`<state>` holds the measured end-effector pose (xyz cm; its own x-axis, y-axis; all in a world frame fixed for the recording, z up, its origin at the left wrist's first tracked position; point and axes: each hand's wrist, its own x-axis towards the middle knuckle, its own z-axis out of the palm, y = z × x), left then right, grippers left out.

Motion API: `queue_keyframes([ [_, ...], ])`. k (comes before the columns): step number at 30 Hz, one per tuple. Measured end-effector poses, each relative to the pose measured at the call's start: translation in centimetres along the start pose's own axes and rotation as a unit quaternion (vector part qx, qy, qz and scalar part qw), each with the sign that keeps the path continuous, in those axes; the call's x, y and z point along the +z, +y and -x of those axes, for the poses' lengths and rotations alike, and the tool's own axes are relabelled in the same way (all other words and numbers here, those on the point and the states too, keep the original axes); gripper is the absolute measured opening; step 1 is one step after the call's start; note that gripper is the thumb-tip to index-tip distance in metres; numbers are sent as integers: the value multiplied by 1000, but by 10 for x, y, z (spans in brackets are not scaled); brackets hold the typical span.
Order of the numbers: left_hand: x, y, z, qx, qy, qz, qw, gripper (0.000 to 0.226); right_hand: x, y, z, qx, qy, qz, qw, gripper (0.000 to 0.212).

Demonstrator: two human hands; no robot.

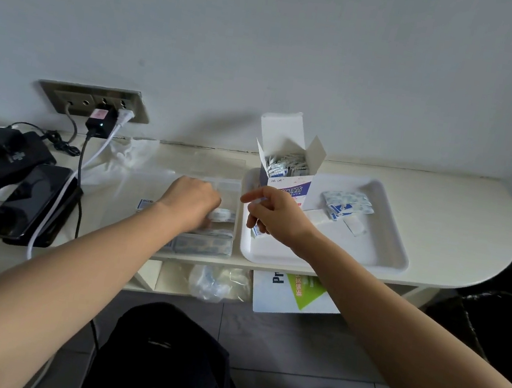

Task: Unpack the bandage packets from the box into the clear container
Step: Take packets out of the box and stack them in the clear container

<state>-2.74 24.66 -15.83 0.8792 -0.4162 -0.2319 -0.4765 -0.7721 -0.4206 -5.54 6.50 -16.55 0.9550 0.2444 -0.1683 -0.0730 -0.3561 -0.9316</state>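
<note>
An open white and blue bandage box (286, 178) stands at the back left of a white tray (380, 260), with several packets upright inside it. Loose bandage packets (347, 203) lie on the tray to the box's right. The clear compartmented container (231, 187) sits left of the tray, and packets fill its front compartment (204, 244). My left hand (189, 201) reaches into the container's middle and its curled fingers hold bandage packets (222, 214) there. My right hand (273, 214) hovers over the tray's left edge with the forefinger pointing left and a few packets (256, 230) pinched under its fingers.
At the left lie a black tablet (29, 204), a black pouch (10, 156) and cables running to a wall socket panel (93, 102). A clear lid or plastic sheet (206, 162) lies behind the container. The shelf below holds a plastic bag (216, 282) and a white and green booklet (291, 292).
</note>
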Motion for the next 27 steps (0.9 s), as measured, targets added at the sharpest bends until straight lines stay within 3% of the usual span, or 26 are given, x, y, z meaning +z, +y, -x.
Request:
queue_keyframes([
  [20, -10, 0, 6, 11, 23, -37, 999, 33, 0, 0, 2, 9, -7, 0, 1000, 20],
  [27, -5, -3, 1, 6, 33, -45, 998, 20, -1, 0, 1, 9, -8, 2, 1000, 21],
])
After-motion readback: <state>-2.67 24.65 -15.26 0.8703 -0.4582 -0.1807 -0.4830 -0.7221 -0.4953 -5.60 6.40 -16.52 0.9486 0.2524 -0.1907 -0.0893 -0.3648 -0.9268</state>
